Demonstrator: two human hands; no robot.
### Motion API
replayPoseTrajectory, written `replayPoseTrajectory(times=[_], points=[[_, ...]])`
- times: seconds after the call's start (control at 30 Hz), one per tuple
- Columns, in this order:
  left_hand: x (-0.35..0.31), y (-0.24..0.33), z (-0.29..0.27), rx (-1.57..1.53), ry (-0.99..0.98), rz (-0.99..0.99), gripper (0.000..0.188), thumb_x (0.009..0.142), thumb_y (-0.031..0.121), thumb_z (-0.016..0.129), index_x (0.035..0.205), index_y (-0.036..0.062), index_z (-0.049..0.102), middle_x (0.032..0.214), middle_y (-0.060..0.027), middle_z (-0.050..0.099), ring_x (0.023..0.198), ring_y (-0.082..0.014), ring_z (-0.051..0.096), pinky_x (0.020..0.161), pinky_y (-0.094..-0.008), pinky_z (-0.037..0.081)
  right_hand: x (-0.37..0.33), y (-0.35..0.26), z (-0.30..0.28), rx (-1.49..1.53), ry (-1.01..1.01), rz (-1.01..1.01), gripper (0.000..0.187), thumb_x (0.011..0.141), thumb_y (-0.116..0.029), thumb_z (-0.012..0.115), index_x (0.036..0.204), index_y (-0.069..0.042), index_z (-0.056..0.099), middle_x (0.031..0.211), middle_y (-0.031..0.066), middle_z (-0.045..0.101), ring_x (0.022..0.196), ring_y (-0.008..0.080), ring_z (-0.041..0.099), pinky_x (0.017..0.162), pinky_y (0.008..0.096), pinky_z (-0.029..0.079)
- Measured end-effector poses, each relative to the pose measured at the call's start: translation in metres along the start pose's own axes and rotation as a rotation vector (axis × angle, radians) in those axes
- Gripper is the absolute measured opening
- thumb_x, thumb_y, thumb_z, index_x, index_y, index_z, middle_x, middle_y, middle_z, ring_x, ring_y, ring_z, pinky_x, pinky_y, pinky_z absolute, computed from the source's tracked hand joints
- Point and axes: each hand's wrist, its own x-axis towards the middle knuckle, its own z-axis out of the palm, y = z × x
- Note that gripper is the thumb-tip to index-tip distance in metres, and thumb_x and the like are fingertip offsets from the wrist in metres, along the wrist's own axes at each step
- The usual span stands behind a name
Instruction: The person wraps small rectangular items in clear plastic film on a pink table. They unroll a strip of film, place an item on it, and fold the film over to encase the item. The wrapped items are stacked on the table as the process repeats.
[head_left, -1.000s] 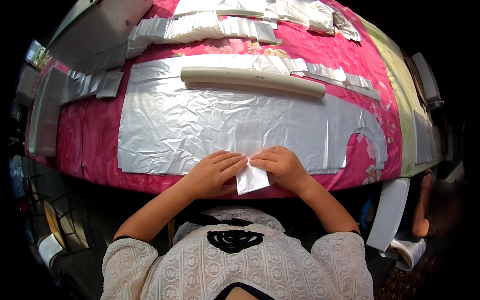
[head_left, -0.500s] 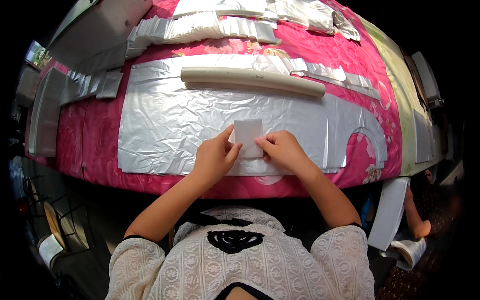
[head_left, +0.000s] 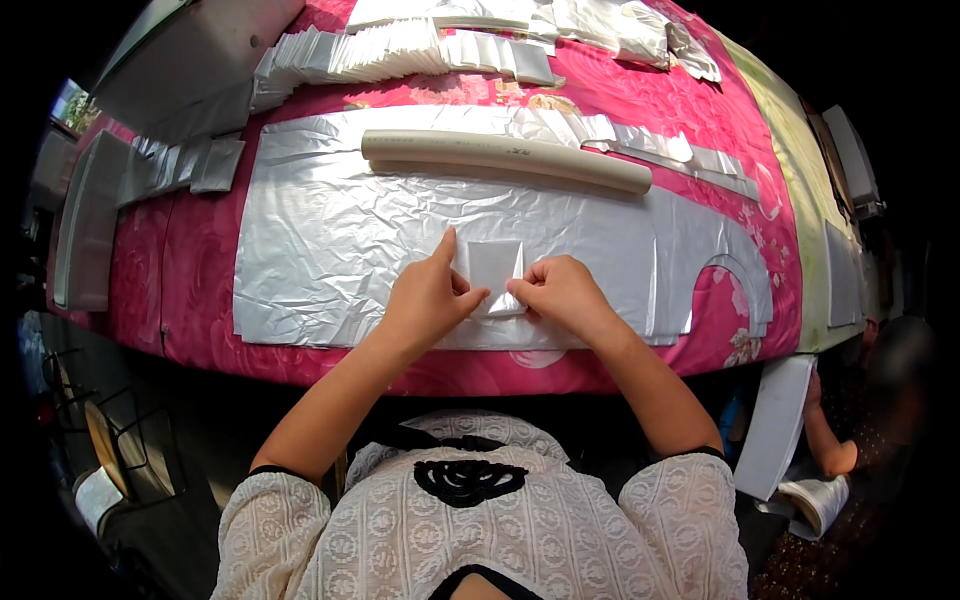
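Head view: both hands' fingers pinched on small white sheet (head_left: 494,272), now flat on foil (head_left: 330,240), vs lifted 1 s ago.

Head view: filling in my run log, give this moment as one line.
left hand: on small silver piece | right hand: on same piece | piece: flat on large foil sheet | tube: beyond, untouched

One long cream tube (head_left: 505,159), one small folded foil piece (head_left: 495,272), two hands at it.
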Motion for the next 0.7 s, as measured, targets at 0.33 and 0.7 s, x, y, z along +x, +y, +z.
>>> replayPoseTrajectory(times=[0.33,0.7], points=[[0.002,-0.009,0.042,0.541,0.2,0.578,0.084,0.08,0.046,0.057,0.135,-0.01,0.026,0.14,-0.0251,0.031,0.134,-0.0351,0.026,0.109,-0.0462,0.019,0.002,0.001,0.002,-0.093,0.052,-0.036,0.029,0.076,-0.026,0.063,0.068,0.001,0.065,0.055,0.0096,0.061,0.051,0.0152,0.059,0.052,0.0279,0.045],[0.002,-0.017,0.051,0.558,0.181,0.559,0.104,0.075,0.062,0.053,0.137,-0.0118,0.015,0.145,-0.0279,0.017,0.138,-0.0368,0.014,0.111,-0.0473,0.009,-0.02,0.001,0.011,-0.341,0.234,-0.178,0.026,0.068,-0.024,0.072,0.074,-0.001,0.061,0.066,0.0119,0.061,0.061,0.0249,0.061,0.059,0.0323,0.048]])
